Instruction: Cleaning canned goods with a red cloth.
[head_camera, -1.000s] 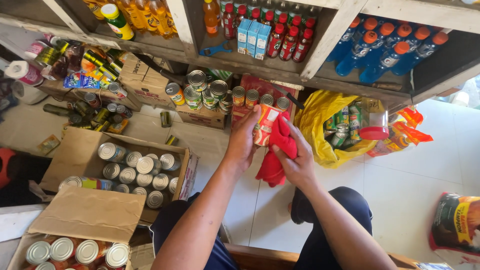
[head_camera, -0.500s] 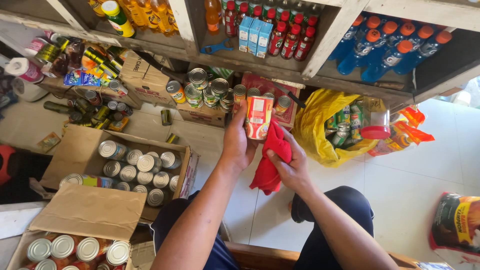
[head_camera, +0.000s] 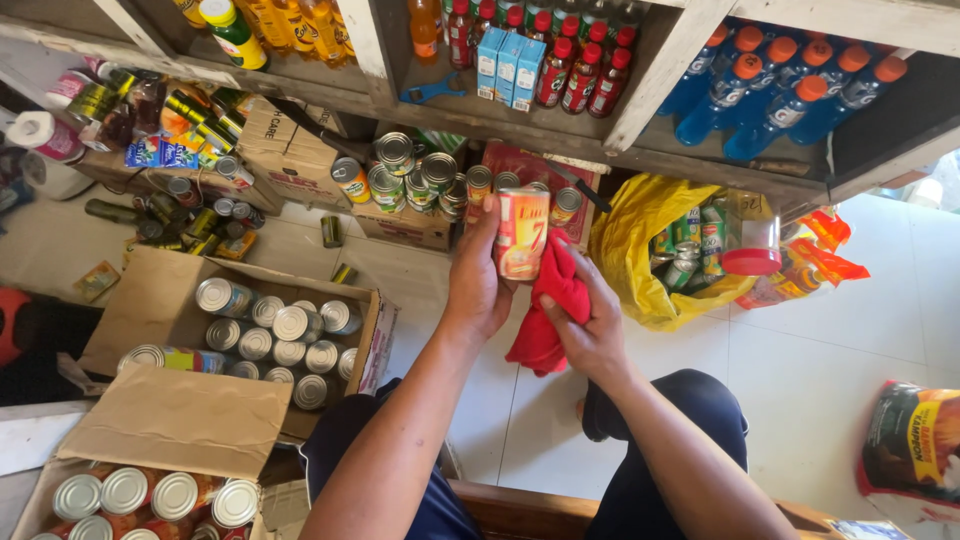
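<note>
Two bare forearms up from six o'clock, meeting near the middle. Left hand (head_camera: 478, 285) wrapped around an upright orange-and-red labelled can (head_camera: 521, 234), fingers clamped on its far side, thumb hidden behind. Right hand (head_camera: 588, 325) just at four o'clock of the can, fingers curled and closed on a red cloth (head_camera: 545, 310) bunched against the can's lower right and drooping toward six. Dark trousers (head_camera: 655, 450) below both arms.

At eight o'clock, an open cardboard box (head_camera: 150, 300) packed with silver-topped cans; at seven o'clock, nearer, another flap-topped carton (head_camera: 175, 420) of similar cans.

At two o'clock of the held can, a yellow plastic bag (head_camera: 640, 245) stuffed with green sachets, a red-lidded clear jar (head_camera: 750, 240) beside it. Farther, at twelve o'clock, loose cans (head_camera: 410, 175) stacked on a low carton. Farthest, wooden shelving (head_camera: 640, 100) with red-capped sauce bottles (head_camera: 570, 70), blue cartons (head_camera: 508, 62) and blue drink bottles (head_camera: 770, 95) at one o'clock
</note>
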